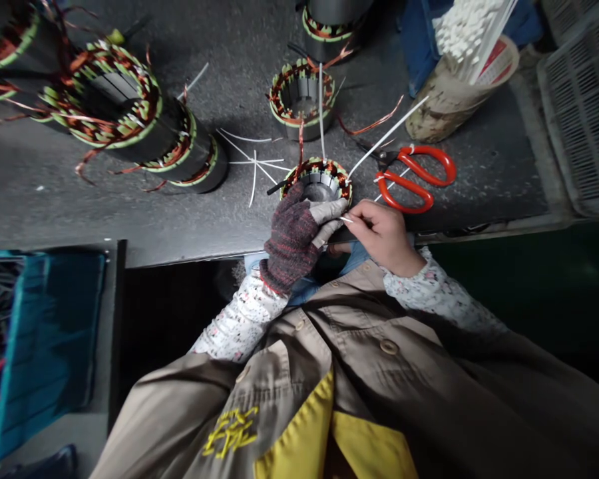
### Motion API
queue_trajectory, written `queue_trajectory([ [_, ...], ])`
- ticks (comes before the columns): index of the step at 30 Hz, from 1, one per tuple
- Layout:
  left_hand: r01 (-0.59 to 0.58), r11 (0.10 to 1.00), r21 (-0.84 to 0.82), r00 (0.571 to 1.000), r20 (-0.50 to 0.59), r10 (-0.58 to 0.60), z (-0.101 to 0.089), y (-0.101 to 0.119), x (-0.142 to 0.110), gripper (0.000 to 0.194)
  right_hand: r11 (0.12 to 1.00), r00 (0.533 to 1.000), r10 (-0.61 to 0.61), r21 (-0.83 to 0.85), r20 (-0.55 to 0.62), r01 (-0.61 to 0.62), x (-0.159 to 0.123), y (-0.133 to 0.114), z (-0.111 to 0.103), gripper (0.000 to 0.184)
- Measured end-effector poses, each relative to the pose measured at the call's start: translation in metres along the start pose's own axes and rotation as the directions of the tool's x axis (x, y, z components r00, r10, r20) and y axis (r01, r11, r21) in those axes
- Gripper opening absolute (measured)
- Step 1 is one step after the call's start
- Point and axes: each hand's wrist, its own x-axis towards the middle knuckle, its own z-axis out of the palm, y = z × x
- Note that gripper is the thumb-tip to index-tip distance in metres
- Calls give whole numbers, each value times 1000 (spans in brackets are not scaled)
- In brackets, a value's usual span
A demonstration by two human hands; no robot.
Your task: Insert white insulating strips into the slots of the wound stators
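Observation:
A motor stator (347, 174) with copper windings and a pale green rim stands near the bench's front edge. My left hand (294, 229), in a dark knit glove with pale-wrapped fingertips, is closed on its near rim. My bare right hand (382, 233) pinches the end of a white cable tie (348, 219) at the stator's near right side, close to the left fingertips. Two more white ties (387, 140) stick up from the windings. A black lead (278, 187) pokes out on the left. Orange-handled scissors (419, 178) lie just right of the stator.
Another stator (302, 100) stands behind, with further ones (339, 30) at the back and stacked stators (130, 113) at left. Loose white strips (254, 163) lie on the bench. At right are a tub (444, 100) of cable ties and a grey crate (586, 113); a teal bin (54, 346) is lower left.

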Motion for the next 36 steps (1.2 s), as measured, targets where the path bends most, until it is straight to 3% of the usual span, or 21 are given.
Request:
queue_trajectory([
  [4, 16, 999, 35, 999, 42, -18, 0, 0, 1, 23, 998, 999, -44, -34, -24, 43, -4, -5, -5, 29],
  [9, -126, 990, 67, 985, -108, 133, 5, 1, 1, 23, 932, 994, -100, -355, -51, 76, -4, -16, -7, 38],
  [12, -127, 984, 125, 988, -75, 137, 5, 3, 1, 20, 912, 996, -67, -403, 55, 83, 0, -20, -7, 34],
  [15, -86, 984, 155, 994, -47, 94, 4, 6, 2, 16, 974, 984, -119, -178, 134, 142, 1, -26, -12, 37],
  [19, -98, 983, 157, 993, -51, 107, 3, 8, 4, 16, 976, 995, -96, 198, 0, 94, -5, -35, -29, 36],
  [22, -41, 993, 111, 998, -39, 46, -2, 6, 3, 26, 929, 1000, -8, 370, -16, 13, -5, -33, -35, 32],
  [26, -36, 997, 72, 999, -18, 38, -10, 0, -3, 31, 744, 981, 62, 647, 183, -168, 0, -24, -24, 39],
  [28, -72, 994, 81, 997, 31, 69, -13, -3, -4, 27, 641, 953, 83, 717, 291, -275, -3, -21, -17, 43],
  [30, -105, 988, 112, 993, 60, 98, -14, -4, -4, 21, 605, 933, 127, 719, 338, -342, -10, -22, -16, 45],
  [33, -149, 972, 182, 988, 75, 137, -14, -3, -1, 15, 597, 927, 237, 709, 290, -375, -19, -27, -29, 46],
  [36, -191, 962, 193, 979, 111, 172, -10, 0, 2, 16, 594, 941, 262, 733, 214, -332, -9, -35, -38, 46],
])
